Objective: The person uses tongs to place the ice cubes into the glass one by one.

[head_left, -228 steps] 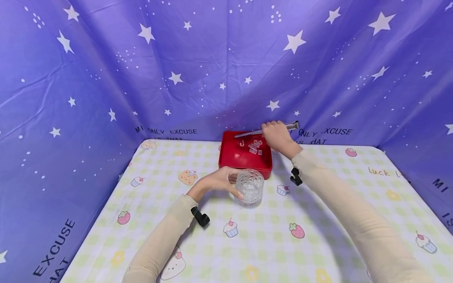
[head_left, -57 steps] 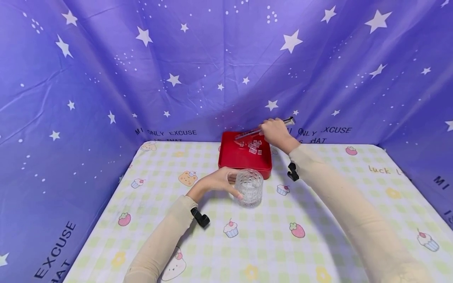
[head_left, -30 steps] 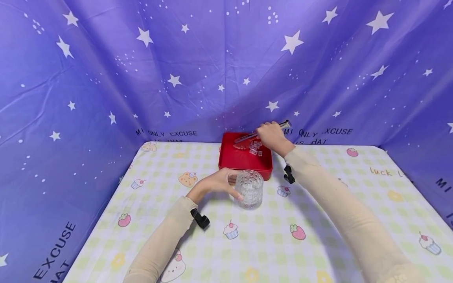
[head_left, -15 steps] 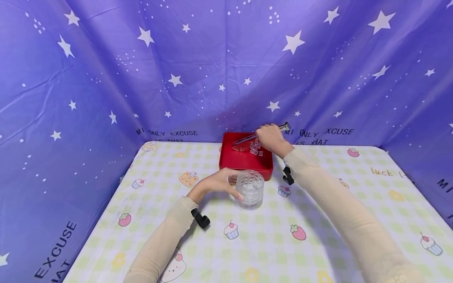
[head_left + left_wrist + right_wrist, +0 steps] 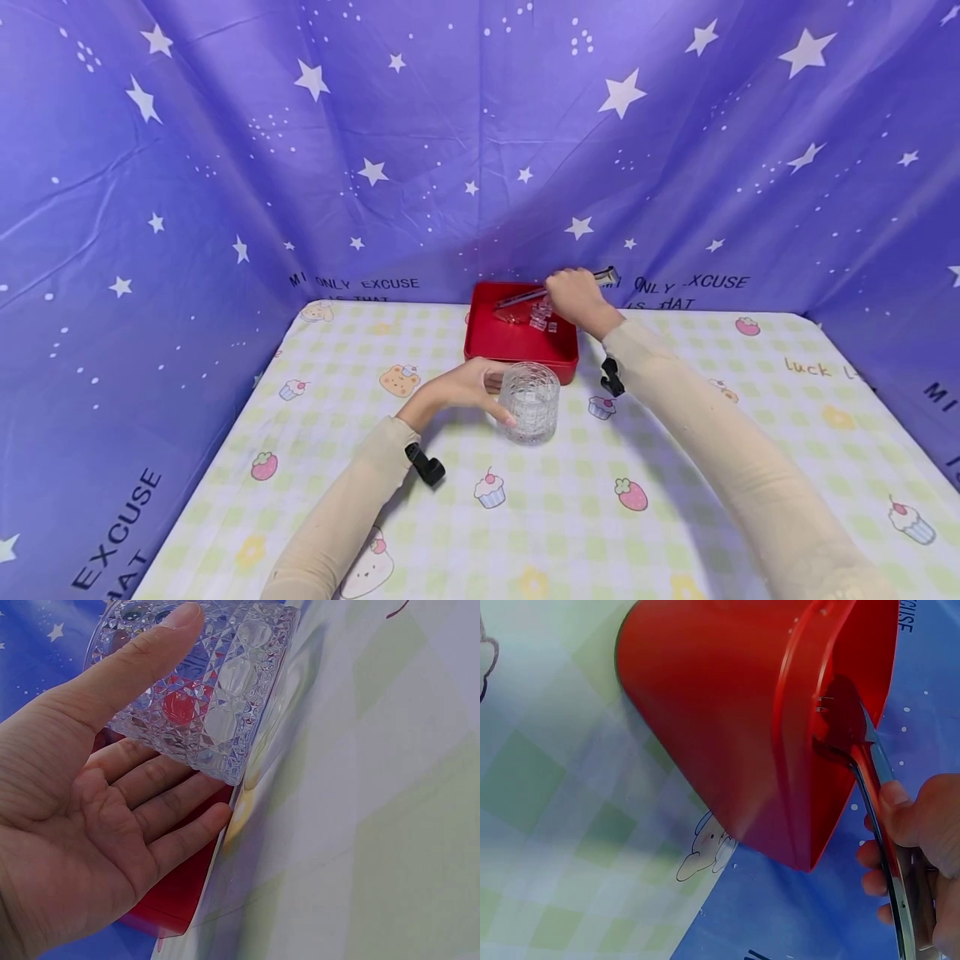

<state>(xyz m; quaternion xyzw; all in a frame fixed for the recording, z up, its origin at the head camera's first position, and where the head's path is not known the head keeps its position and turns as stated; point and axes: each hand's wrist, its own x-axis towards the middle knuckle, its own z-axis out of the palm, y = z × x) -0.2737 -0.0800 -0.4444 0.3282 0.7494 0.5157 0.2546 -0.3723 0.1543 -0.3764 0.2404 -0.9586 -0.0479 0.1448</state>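
My left hand (image 5: 468,385) holds a clear patterned glass tumbler (image 5: 534,408), which stands upright on the table in front of a red tray (image 5: 491,340). In the left wrist view the thumb lies across the tumbler (image 5: 225,682) and the fingers are behind it. Over the tray's right back corner, my right hand (image 5: 576,295) grips metal tongs (image 5: 522,296). Their arms slant down to the left, tips low inside the tray. Several small clear cubes (image 5: 540,316) lie heaped in the tray, with a few others (image 5: 512,317) by the tong tips.
A checked cloth with cupcake and strawberry prints covers the table (image 5: 555,533). Right behind the tray hangs a purple star-patterned curtain (image 5: 420,208), with more of it on both sides. Black bands (image 5: 425,464) are on both wrists.
My right hand and the tongs have shifted slightly left and lower over the tray, the tips coming down by the cubes near its back left. My left hand and the tumbler stay put.
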